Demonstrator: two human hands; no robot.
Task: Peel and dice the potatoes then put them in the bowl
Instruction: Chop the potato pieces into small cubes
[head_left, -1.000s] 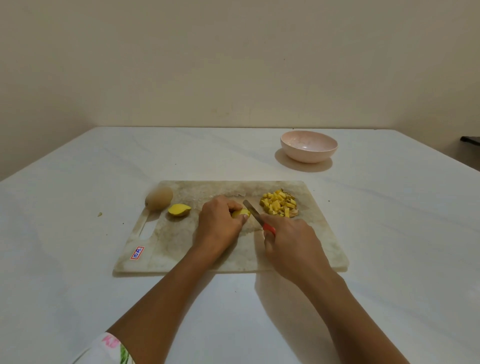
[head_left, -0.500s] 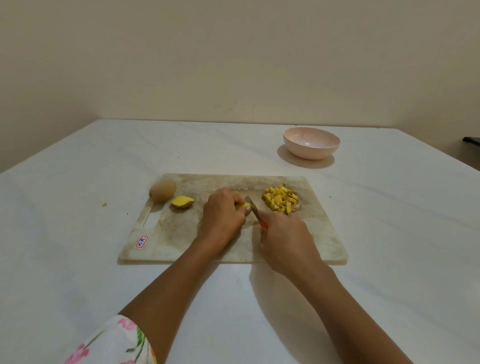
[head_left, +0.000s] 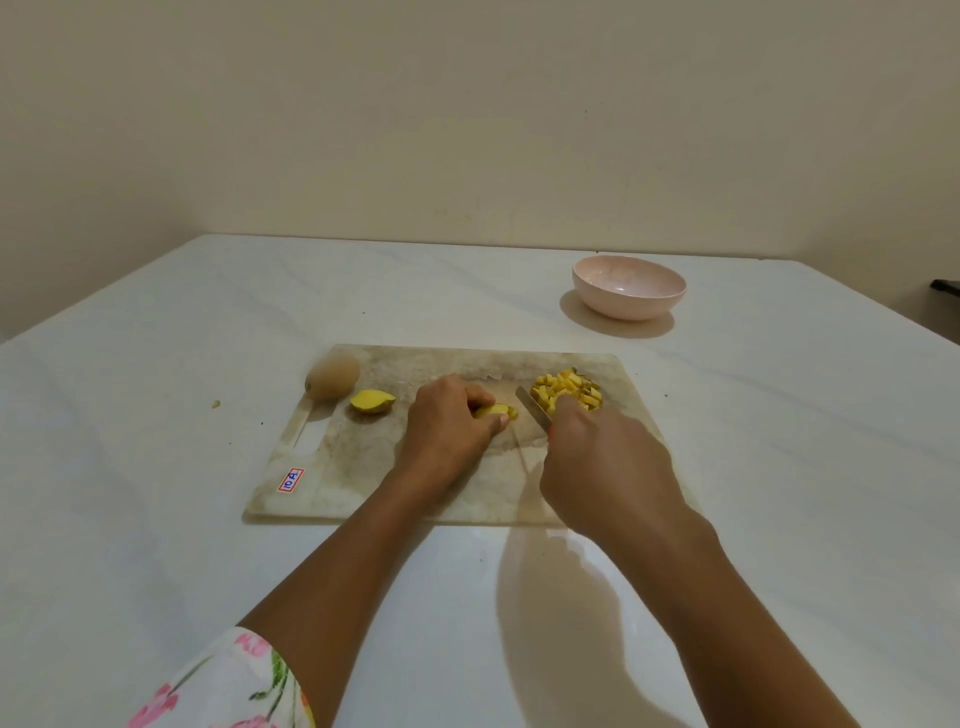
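On the worn cutting board (head_left: 395, 467) my left hand (head_left: 449, 428) presses a yellow peeled potato piece (head_left: 497, 412) down under its fingertips. My right hand (head_left: 605, 467) grips a knife (head_left: 534, 408) with a red handle; the blade is lifted, just right of that piece. A heap of yellow potato dice (head_left: 569, 391) lies at the board's far right. A peeled potato half (head_left: 371, 401) rests at the board's left, and a whole unpeeled potato (head_left: 332, 376) sits at the far left corner. The pink bowl (head_left: 628, 286) stands beyond the board, and I see nothing in it.
The board lies on a white table (head_left: 156, 467) that meets a beige wall at the back. A small scrap (head_left: 215, 404) lies on the table left of the board. A dark object (head_left: 945, 286) shows at the right edge.
The knife blade has lifted off the potato piece and shifted slightly right toward the dice. My left hand keeps its hold. The camera view has tilted a little.
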